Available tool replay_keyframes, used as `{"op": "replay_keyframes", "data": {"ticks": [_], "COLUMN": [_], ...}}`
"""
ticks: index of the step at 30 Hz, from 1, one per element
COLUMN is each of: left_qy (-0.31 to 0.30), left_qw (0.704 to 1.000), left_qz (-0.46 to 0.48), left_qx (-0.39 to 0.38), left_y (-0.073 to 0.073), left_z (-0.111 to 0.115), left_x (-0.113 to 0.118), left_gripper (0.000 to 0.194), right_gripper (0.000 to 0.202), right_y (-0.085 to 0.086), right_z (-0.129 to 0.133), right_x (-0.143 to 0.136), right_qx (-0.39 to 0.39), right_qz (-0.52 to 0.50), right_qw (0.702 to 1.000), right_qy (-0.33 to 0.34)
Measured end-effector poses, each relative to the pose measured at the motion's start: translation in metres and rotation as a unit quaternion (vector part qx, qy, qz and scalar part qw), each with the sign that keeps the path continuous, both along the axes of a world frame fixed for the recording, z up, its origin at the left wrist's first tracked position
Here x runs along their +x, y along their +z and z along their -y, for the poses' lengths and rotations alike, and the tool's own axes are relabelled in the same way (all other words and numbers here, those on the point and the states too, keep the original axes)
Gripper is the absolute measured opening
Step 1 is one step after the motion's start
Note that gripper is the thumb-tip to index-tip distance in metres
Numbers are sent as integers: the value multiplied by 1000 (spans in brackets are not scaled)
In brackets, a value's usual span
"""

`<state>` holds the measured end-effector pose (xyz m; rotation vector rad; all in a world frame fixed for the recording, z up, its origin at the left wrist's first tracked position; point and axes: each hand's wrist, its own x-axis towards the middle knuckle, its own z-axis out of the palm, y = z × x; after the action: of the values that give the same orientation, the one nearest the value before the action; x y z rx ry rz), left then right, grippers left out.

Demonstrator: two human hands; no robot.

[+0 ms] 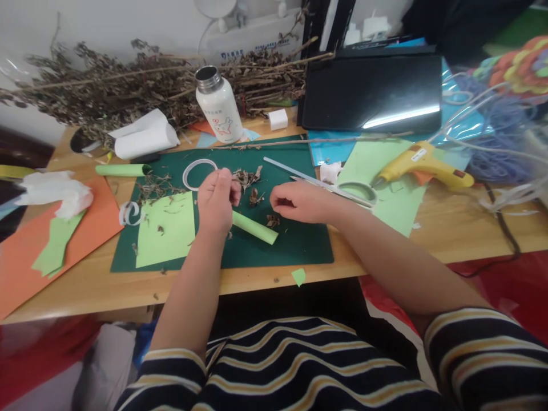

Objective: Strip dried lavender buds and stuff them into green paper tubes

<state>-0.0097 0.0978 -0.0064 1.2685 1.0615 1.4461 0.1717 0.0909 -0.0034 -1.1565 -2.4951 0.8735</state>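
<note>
My left hand [215,201] is closed above the green cutting mat [295,245], thumb pressed against the curled fingers. What it may hold is hidden. A light-green paper roll [256,228] extends from beside that hand; whether they touch is unclear. Just beyond its fingers are dried leaves [247,178]. To the right, my right hand [302,201] has its fingers curled in a pinch, and I cannot make out anything in them. Scissors [357,194] lie partly hidden behind it, with a glue stick [285,165] nearby. Dry leaf bits [273,220] sit between the hands.
A light-green sheet [166,231] and a tape roll [192,181] lie on the left of the mat. Behind stand an open white bottle [220,108] and a heap of dried branches [141,91]. At right are a yellow glue gun [428,164] and a black tablet [372,91].
</note>
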Motion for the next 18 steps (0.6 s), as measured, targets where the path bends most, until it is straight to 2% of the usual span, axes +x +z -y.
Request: {"op": "replay_keyframes", "data": {"ticks": [6,10,13,16,18], "left_qy": [-8,-22,-61,-114,-141], "left_qw": [999,989,965,926,909], "left_qz": [-45,-140,-249,-348,-378], "left_qx": [18,34,59,93,110], "left_y": [-8,-7,-4,-2,-1], "left_z": [2,7,11,14,15], "left_x": [3,3,5,8,10], "left_gripper": [42,40,38,39,41], "right_gripper": [18,26,38,34,32], "right_y": [-1,-3,-3,-4,-5], "right_z": [0,1,3,6,7], "right_x": [1,3,2,-1,-3], "right_qx": [13,31,82,155,183], "right_qz": [-27,-90,-118,-81,-44], "right_qw": [997,995,988,983,981], "right_qy": [70,-13,-52,-59,-55]}}
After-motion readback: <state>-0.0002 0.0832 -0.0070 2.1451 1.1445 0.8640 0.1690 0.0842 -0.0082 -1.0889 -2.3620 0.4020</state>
